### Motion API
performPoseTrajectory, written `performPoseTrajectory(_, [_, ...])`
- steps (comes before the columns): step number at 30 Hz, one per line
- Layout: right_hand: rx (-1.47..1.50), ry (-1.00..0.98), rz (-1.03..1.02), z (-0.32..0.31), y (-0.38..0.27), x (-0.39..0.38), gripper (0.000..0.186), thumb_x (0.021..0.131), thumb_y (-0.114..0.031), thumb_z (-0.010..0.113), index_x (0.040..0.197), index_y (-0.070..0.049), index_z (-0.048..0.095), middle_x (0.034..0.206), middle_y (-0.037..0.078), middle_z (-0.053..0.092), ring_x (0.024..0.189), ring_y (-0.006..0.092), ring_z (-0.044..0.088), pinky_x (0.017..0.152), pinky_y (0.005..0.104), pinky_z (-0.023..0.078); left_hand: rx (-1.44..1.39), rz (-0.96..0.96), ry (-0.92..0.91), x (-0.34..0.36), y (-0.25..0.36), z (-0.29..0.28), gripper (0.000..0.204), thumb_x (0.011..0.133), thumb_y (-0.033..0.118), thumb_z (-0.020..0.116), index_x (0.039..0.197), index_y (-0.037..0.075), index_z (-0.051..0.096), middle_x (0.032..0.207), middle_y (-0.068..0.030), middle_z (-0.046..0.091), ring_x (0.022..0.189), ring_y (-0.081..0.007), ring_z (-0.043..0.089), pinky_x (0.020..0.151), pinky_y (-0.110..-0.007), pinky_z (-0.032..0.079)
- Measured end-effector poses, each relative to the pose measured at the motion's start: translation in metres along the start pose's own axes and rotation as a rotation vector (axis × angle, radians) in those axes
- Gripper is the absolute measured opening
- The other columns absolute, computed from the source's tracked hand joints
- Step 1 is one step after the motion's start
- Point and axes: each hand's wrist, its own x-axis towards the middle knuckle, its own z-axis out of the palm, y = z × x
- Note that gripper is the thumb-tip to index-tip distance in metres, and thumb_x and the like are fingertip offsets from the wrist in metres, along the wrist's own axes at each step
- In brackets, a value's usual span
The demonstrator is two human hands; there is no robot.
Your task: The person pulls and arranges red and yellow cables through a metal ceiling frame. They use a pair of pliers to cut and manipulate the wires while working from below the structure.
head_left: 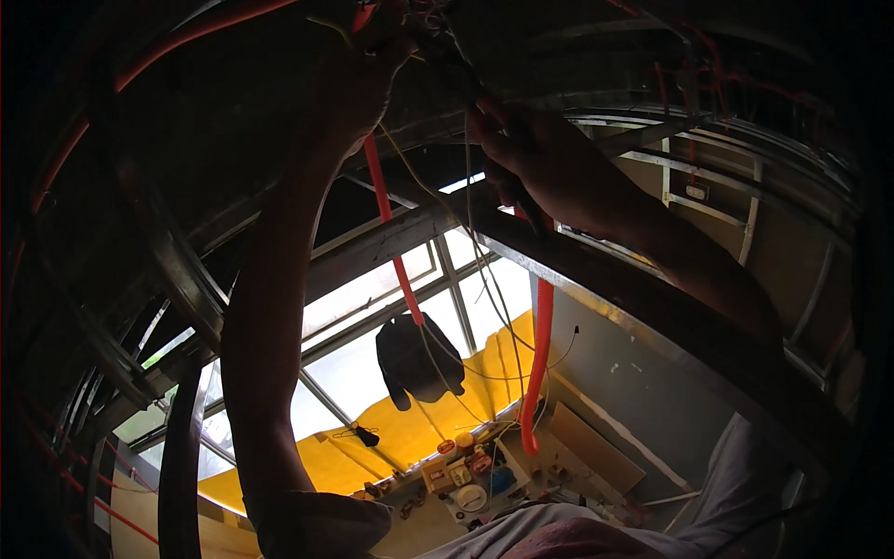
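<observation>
Both my arms reach up to a dark ceiling. My left hand (358,93) is closed at the top, its fingertips pinched on thin wires beside a tangle of wires (426,13); shadow hides the exact grip. My right hand (526,149) is wrapped round dark-handled pliers (533,212), whose dark front end points up toward the wires near my left fingertips. A yellow wire (396,149) and a pale wire (469,177) hang down between my hands. An orange corrugated conduit (377,182) hangs just below my left hand.
Metal ceiling studs (605,293) cross below my hands. Another orange conduit (538,373) dangles by the beam. Farther down are windows, yellow sheeting (345,461), a hanging dark jacket (414,359), and a cluttered surface with a white round container (470,497). Metal framing (745,214) stands at right.
</observation>
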Motion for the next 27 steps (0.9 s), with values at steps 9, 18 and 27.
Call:
performPoseTrajectory(9, [-0.527,0.149,-0.209,-0.029,0.012,0.012,0.043,0.103,-0.038,0.049,0.131,-0.006,0.052,0.079,0.014,0.067,0.072,0.0249,0.068,0.065,0.0397,0.053,0.125,0.199,-0.152,0.005,0.016,-0.002,0.056,0.086,0.034,0.076,0.131,0.008,0.055,0.111,-0.0081,0.062,0.109,-0.0180,0.059,0.092,-0.033,0.047])
performPoseTrajectory(18, [-0.631,0.107,-0.200,-0.059,0.019,0.029,0.044,0.103,-0.040,0.049,0.131,-0.007,0.055,0.085,0.011,0.067,0.076,0.0183,0.067,0.071,0.0366,0.052,0.290,0.060,-0.042,0.003,0.046,0.008,0.056,0.081,0.030,0.080,0.126,0.008,0.055,0.100,-0.0118,0.071,0.096,-0.0255,0.069,0.083,-0.038,0.053])
performPoseTrajectory(27, [-0.418,0.023,-0.087,-0.063,0.009,0.025,0.047,0.101,-0.043,0.052,0.130,-0.006,0.054,0.077,0.005,0.062,0.063,0.0112,0.063,0.055,0.0288,0.050,0.321,0.050,0.122,0.013,0.034,0.014,0.058,0.072,0.034,0.086,0.115,0.005,0.061,0.092,-0.0089,0.072,0.081,-0.0228,0.070,0.071,-0.037,0.053])
